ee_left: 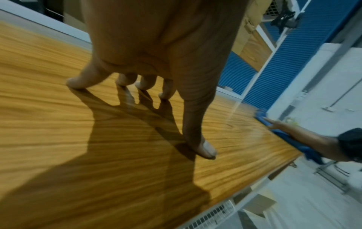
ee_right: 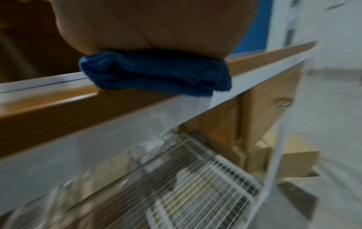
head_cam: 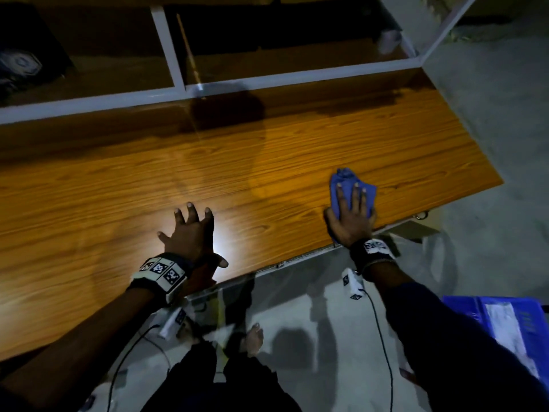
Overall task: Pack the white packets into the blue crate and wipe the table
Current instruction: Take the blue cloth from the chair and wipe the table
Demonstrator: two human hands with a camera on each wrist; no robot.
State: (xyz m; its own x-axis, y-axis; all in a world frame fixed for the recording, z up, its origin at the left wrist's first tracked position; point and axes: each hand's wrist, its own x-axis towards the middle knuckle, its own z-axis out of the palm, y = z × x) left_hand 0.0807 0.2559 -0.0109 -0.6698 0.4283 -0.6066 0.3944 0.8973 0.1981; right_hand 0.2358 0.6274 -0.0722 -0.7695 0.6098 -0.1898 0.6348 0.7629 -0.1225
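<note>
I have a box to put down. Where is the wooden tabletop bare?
Bare wood runs between the left hand and the right hand, and back to the white frame rail. Only the near right edge is taken, by the blue cloth under the right hand.

Both hands palm-down, left hand (head_cam: 190, 233) splayed, right hand (head_cam: 352, 217) flat.

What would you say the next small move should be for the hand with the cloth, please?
Probably sweep the blue cloth leftward along the table. The right hand presses it flat at the table's near right edge, the left hand rests spread on the wood, and the blue crate already holds white packets.
</note>
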